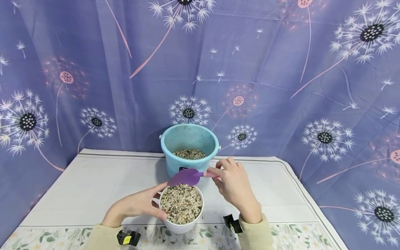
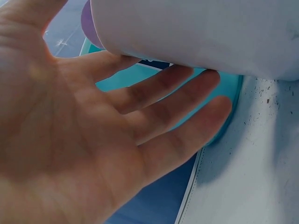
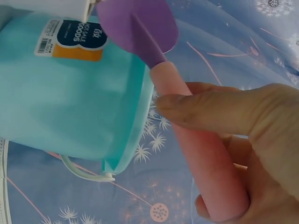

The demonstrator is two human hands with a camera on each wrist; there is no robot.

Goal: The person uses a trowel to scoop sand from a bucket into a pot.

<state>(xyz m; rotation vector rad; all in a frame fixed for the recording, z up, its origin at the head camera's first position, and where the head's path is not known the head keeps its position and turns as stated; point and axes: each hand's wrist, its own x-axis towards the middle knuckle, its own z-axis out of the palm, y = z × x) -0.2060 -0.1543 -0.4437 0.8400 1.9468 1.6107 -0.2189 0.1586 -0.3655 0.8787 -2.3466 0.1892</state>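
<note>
Two heaps of pale, speckled grit are in view: a thin bed of loose grit [image 1: 190, 154] low inside the blue bucket [image 1: 175, 166], and a mound of grit [image 1: 181, 205] in the white cup [image 1: 180, 228] on the bucket's near side. Judging by the mound, which comes up to about the cup's rim, the filling looks all but finished; how much the bucket held at the start cannot be told.

The left hand [image 1: 140, 204], near the bucket and to its left, steadies the cup with thumb and forefinger on opposite sides, its other fingers spread, tips at the wall. The right hand [image 1: 232, 180], near the bucket and to its right, pinches the pink handle [image 3: 201, 149] of the purple trowel [image 1: 185, 177] between thumb and fingers. Its blade lies over the cup's far rim, just in front of the bucket, low against the mound.

What seems left is small: the trowel is not yet laid down. Dark crumbs [image 2: 268, 100] lie on the desk [image 1: 118, 187] beside the bucket.
</note>
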